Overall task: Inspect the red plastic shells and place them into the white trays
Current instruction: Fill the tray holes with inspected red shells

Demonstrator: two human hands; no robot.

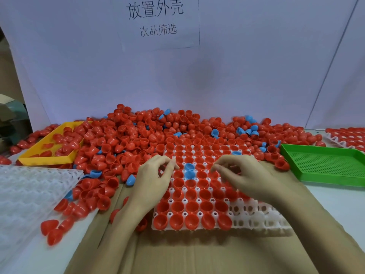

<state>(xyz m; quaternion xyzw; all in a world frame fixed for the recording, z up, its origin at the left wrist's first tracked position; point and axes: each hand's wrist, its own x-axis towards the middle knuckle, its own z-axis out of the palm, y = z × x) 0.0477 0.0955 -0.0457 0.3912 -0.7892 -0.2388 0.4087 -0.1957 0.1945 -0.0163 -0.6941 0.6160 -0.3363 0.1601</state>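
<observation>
spare tray (29, 186): white, far left on surface, cells bare as far as visible; a few loose red shells against its right edge.
yellow bin (47, 160): back left, holds some red shells; purpose unclear, poss. rejects.
shell pile (126, 139): big heap of red shells w/ scattered blue ones, runs along the back from the yellow bin to past centre; spills forward on the left side of the work tray.
left hand (153, 178): over left edge of work tray, thumb and forefinger tips drawn together; whether a shell is pinched, cannot tell, nothing red visible between them.
work tray (256, 220): white, centre, on cardboard; most cells filled w/ red shells, open side up; bare cells at near-right corner.
blue shells (189, 171): two, seated in tray between the hands, just right of left hand fingertips; look like strays for removal (judgement).
right hand (243, 175): over right-centre of tray, fingers curled, a sliver of red showing under them; grasp not confirmable.
key relation: bare cells lie near and right, below the right hand and toward the body; right hand nearer, left hand nearer to pile and blue strays.
green bin (324, 165): right, perforated floor, nothing visible in it.
filled tray (347, 137): far right back, red shells seated, partly cut off.
</observation>
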